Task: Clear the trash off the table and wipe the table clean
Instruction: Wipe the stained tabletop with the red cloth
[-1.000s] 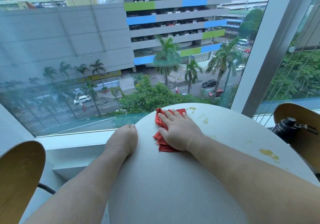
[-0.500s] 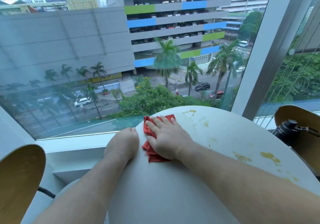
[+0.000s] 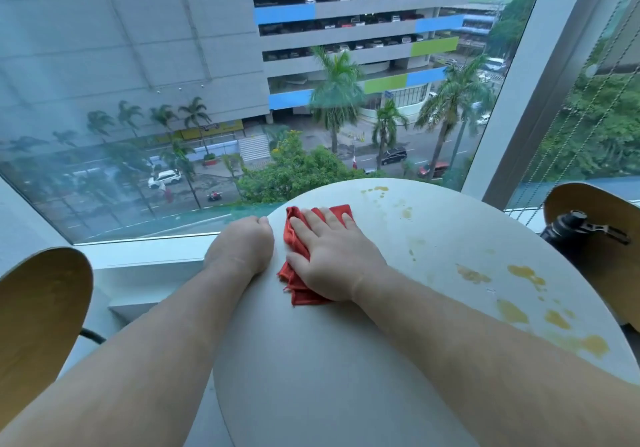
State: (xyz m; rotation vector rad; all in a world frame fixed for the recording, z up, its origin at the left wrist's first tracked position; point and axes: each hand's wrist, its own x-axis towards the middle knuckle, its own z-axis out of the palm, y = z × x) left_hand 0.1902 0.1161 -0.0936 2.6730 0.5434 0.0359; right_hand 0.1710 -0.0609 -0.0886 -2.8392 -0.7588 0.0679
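A round white table (image 3: 346, 360) fills the lower middle of the head view. My right hand (image 3: 332, 259) lies flat with fingers spread on a crumpled red cloth (image 3: 294, 239) near the table's far left edge, pressing it to the surface. My left hand (image 3: 242, 246) curls over the table's left rim right beside the cloth, its fingers hidden below the edge. Yellow-brown stains (image 3: 526, 273) dot the right side of the tabletop, and smaller ones (image 3: 377, 190) sit near the far edge.
A wooden chair back (image 3: 38, 325) stands at the left. Another wooden chair (image 3: 595, 211) at the right carries a black bottle (image 3: 575, 228). A large window (image 3: 207, 100) and its white sill (image 3: 149, 256) run just beyond the table.
My right hand has slid the red cloth leftward along the far edge, toward my left hand. The camera has tilted down, showing more stains on the right. My left hand stays on the rim.
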